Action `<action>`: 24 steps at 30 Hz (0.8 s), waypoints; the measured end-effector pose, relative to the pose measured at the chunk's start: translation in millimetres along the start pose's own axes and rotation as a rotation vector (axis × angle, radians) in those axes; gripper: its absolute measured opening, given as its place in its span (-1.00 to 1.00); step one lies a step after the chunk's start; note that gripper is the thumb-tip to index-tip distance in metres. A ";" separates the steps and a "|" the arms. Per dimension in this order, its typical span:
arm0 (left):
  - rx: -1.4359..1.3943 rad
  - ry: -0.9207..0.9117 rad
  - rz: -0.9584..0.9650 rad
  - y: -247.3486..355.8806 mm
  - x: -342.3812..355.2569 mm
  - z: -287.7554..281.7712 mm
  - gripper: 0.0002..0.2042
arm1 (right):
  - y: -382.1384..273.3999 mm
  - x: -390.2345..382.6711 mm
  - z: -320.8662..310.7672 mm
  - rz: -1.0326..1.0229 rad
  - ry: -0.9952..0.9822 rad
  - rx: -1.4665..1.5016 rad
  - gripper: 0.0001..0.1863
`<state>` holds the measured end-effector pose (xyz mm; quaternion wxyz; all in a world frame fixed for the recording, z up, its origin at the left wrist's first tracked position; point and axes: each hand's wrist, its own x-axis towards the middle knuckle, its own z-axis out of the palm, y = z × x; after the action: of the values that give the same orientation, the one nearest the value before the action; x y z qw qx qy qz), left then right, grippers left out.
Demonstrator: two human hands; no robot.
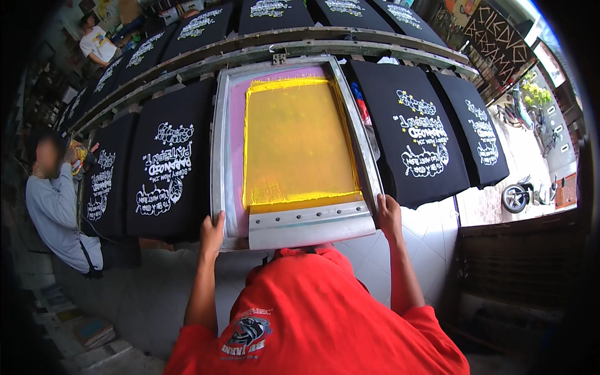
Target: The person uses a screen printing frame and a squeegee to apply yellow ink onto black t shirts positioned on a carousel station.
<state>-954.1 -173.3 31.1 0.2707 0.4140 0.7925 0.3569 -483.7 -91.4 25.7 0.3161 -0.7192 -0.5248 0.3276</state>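
A screen-printing screen with a metal frame point(220, 156) lies over the row of printing boards in front of me, its yellow-coated mesh point(297, 137) edged with thicker yellow ink and a pink border. A wide metal squeegee point(309, 225) with bolts along it rests across the screen's near end. My left hand point(212, 231) is closed on the frame's near left side, and my right hand point(389, 212) grips the near right side. Black printed shirts on boards point(169, 144) flank the screen, with white lettering and drawings; more point(415, 150) lie to the right.
A farther row of printed shirts point(269, 9) runs behind a metal rail point(400, 40). A person point(62, 212) in a grey top is at the left, another point(94, 44) at back left. A parked two-wheeler point(525, 197) stands at right, and tiled floor point(425, 244) lies below.
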 end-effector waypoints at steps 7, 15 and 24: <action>-0.004 0.036 0.052 -0.5 -10.9 0.3 -0.50 | 1.5 -10.3 -0.9 -0.027 0.036 0.017 -0.57; 0.025 0.077 0.082 -11.7 20.2 15.0 -0.45 | 22.3 22.9 22.3 -0.102 0.107 0.015 -0.55; 0.067 0.011 0.019 -1.2 26.3 18.3 -0.43 | 19.0 28.6 26.0 -0.054 0.093 -0.018 -0.54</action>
<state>-954.9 -145.2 15.7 0.2489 0.4282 0.8016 0.3349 -487.4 -65.7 -8.7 0.3424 -0.7221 -0.5316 0.2806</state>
